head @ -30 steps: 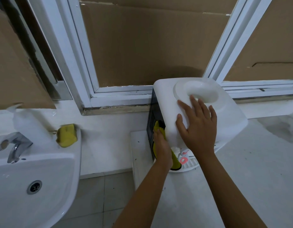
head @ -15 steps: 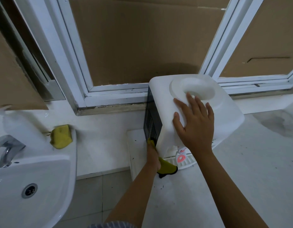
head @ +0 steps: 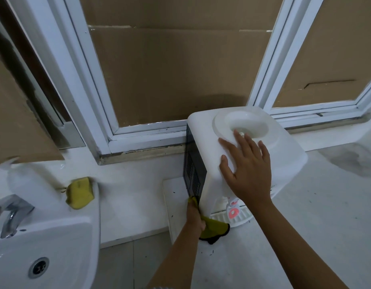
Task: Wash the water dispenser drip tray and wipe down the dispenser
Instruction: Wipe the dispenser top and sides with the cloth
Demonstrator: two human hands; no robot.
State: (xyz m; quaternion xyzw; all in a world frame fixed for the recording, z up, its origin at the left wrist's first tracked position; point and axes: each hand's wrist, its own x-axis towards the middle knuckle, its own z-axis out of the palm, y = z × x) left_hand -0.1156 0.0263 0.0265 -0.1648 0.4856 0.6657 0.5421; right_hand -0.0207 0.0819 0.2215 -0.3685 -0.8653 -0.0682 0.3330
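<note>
A white tabletop water dispenser (head: 284,151) stands on a white counter (head: 305,236), its black vented back panel (head: 193,163) turned to the left. My right hand (head: 246,170) lies flat on its top with fingers spread, beside the round bottle well. My left hand (head: 194,214) holds a yellow cloth (head: 213,227) against the lower left corner of the dispenser, near the counter. The white drip tray (head: 240,217) sits under the red tap (head: 233,211) at the front.
A white sink (head: 61,247) with a metal tap (head: 11,213) is at the left, with a yellow sponge (head: 79,192) on its rim. Cardboard-covered windows in white frames (head: 92,90) run behind. Tiled floor (head: 126,265) shows between sink and counter.
My left hand with the cloth has slid down the dispenser's left side to its base. My right hand has stayed flat on top.
</note>
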